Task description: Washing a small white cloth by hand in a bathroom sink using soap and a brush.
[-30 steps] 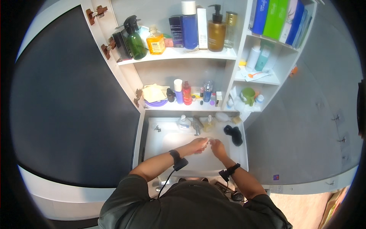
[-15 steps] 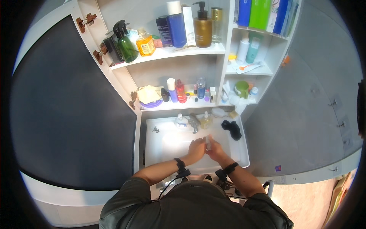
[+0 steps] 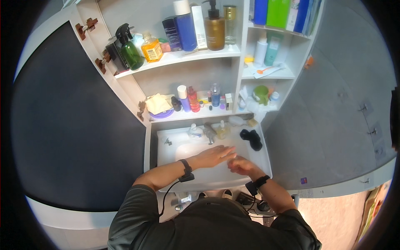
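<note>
Both my hands are over the white sink [image 3: 266, 166]. My left hand [image 3: 214, 156] is stretched out flat, palm turned down, with its fingers pointing right and nothing seen in it. Just to the right and slightly nearer, my right hand [image 3: 241, 165] has its fingers curled in; whatever they may hold is hidden. The left fingertips come close to the right hand, and I cannot tell whether they touch. Beyond my hands is the faucet [image 3: 209, 134], between a white pump bottle [image 3: 195, 131] and a clear bottle of yellowish liquid [image 3: 223, 131].
A dark lumpy item [image 3: 252, 140] lies on the sink's right rim. Above the sink stands an open cabinet [image 3: 187, 114] crowded with bottles, including a green spray bottle [image 3: 132, 54] and a brown pump bottle [image 3: 215, 31]. A dark door panel [image 3: 79, 125] is on the left.
My hands were together around a small whitish item; now they are apart. The left has straightened its fingers, and the whitish item no longer shows. The view has shifted slightly.
</note>
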A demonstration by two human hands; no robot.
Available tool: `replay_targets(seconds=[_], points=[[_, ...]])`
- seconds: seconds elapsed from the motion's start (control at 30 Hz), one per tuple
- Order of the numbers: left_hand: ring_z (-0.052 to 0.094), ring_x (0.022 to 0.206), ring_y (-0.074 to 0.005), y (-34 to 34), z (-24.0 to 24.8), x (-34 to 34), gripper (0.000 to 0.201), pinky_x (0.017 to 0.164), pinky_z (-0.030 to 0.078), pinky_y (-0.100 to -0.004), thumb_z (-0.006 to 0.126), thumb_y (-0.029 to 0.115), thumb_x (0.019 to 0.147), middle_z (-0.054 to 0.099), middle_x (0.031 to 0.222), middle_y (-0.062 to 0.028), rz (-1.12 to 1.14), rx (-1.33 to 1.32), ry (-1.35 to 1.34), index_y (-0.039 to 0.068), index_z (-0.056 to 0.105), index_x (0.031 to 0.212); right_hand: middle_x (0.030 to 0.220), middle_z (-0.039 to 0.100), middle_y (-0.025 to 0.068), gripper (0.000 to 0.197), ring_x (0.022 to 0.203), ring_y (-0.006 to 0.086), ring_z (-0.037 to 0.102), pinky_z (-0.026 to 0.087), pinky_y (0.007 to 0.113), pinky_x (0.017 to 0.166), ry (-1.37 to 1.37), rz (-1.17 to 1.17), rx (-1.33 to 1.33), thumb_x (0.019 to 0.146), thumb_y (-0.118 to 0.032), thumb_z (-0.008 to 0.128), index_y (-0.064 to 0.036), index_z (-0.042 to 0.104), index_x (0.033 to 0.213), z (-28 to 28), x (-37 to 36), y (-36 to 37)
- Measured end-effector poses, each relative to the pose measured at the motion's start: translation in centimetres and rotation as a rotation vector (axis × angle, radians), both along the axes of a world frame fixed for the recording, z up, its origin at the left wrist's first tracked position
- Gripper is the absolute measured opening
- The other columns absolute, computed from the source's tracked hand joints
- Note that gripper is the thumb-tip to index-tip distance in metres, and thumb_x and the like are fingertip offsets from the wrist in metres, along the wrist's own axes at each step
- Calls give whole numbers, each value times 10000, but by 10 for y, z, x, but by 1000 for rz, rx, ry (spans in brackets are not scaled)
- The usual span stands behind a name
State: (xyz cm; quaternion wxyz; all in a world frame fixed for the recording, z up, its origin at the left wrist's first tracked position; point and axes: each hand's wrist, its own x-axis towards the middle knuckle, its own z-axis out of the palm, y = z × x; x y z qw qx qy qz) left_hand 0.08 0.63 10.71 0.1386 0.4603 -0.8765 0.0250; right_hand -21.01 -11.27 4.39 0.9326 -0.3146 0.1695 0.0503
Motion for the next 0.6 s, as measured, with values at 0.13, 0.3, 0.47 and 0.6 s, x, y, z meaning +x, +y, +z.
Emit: replay_targets(seconds=[0.13,0.3,0.47,0.6], points=[[633,1088,-341,-3,-5,-6,601,907,550,-406,580,111,892,388,1508,-220,-125,-65,-11,30,403,1461,710,419,-53,205,596,80,379,294,243,537,-3,173,35,921,-74,646,-164,510,797,15,12,20],[681,889,-324,2,0,-11,408,728,579,-420,573,126,893,560,1252,-199,-132,140,-75,8,514,1279,671,415,-54,243,558,83,381,290,249,512,-14,293,78,923,-68,680,-172,516,777,13,14,24],[697,690,-312,5,-7,-21,178,592,570,-385,570,142,891,653,968,-159,-37,257,-163,5,548,1003,665,478,-27,175,523,99,437,317,277,460,150,277,-232,904,-144,707,-121,565,806,-2,16,33],[698,641,-323,1,-28,-22,179,569,564,-402,589,162,873,683,812,-142,52,296,-202,14,580,973,596,508,4,207,475,124,461,334,306,425,225,279,-700,844,-229,720,-73,602,775,8,29,38]])
